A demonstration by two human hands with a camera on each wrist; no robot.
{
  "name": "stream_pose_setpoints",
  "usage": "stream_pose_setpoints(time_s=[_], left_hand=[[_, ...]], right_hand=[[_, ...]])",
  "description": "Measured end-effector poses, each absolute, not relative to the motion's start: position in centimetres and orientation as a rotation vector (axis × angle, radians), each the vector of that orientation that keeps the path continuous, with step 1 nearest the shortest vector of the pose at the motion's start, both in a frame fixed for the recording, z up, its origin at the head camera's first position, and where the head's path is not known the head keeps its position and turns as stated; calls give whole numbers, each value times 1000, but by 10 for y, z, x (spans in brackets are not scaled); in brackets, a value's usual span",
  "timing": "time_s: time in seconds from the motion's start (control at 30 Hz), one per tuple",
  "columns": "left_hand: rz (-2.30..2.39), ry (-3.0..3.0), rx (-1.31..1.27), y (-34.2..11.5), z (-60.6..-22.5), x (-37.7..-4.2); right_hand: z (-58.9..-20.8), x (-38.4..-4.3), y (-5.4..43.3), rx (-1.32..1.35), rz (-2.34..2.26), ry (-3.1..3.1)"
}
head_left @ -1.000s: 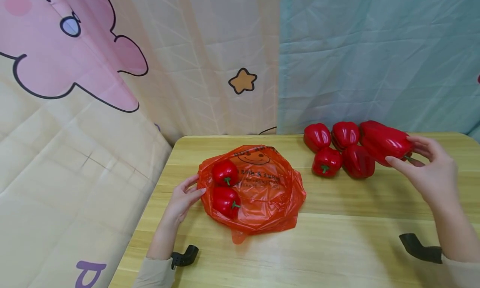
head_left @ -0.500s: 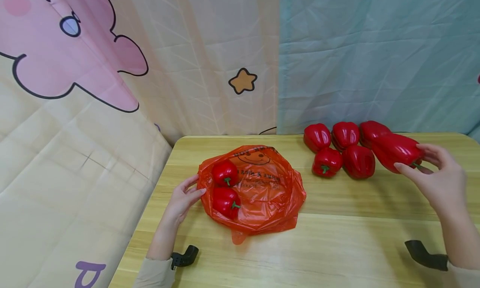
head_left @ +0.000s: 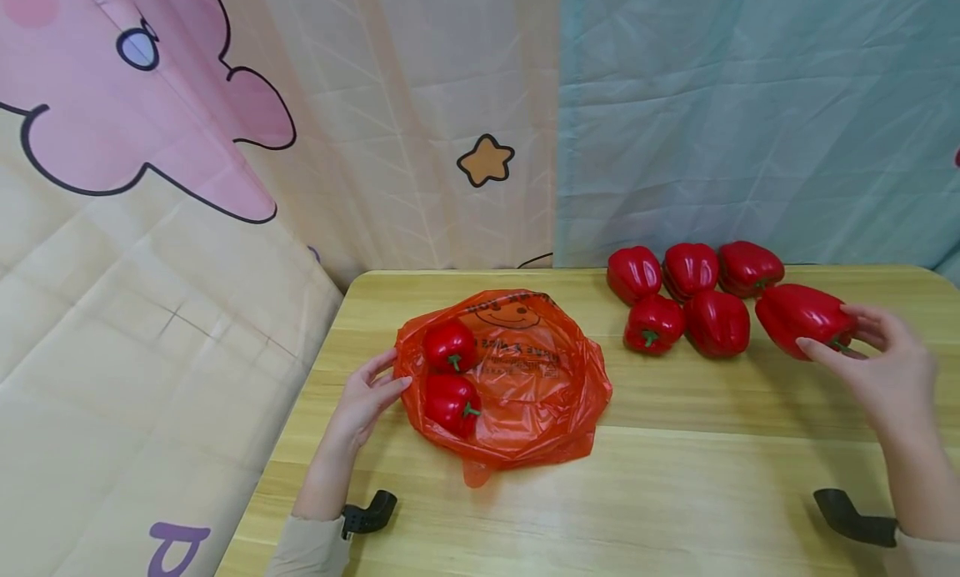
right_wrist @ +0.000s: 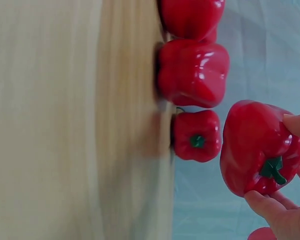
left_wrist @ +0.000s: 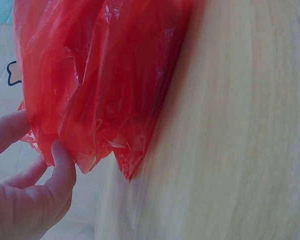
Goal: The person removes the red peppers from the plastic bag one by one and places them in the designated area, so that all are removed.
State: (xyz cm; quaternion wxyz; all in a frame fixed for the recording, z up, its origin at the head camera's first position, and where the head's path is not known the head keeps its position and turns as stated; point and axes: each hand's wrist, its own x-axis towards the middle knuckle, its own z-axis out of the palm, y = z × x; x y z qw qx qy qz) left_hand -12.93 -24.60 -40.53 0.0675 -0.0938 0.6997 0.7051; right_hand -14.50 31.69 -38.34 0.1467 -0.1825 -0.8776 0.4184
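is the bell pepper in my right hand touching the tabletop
No, in the right wrist view the right hand holds the red bell pepper up, with blue curtain between it and the wooden tabletop.

Brought the right hand [head_left: 892, 368] rightward and nearer, along with the held pepper [head_left: 802, 318] between its fingertips [right_wrist: 261, 201]. Uncovered, in the head view, beyond and left of those fingertips, nearly all of the rear pepper [head_left: 750, 268] (mostly hidden a second ago).

from here i see two peppers [head_left: 450, 346] in the bag [head_left: 528, 402], five others [head_left: 717, 323] right of it toward the back of the table [head_left: 675, 494]
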Motion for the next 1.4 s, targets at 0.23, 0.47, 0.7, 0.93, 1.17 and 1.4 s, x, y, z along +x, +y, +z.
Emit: stream_pose_setpoints(time_s=[0.23,0.47,0.7,0.93,1.17,1.4], left_hand=[[2125,2106,-276,-247,-406,-130],[2124,2104,-284,-247,-405,-130],[2123,2108,-276,-246,-404,-130],[2125,2105,-266,-246,-403,-129],[2126,2104,-273,-246,-403,-128],[2134,2102,-261,-247,-403,-128]], right_hand=[[-394,-150,324,-577,1199,-2570],[-403,-154,328,-571,1233,-2599],[-416,-161,336,-536,1238,-2598],[-417,-165,333,-559,1209,-2659],[-411,-166,330,-503,1258,-2682],[-415,-172,331,-473,1277,-2660]])
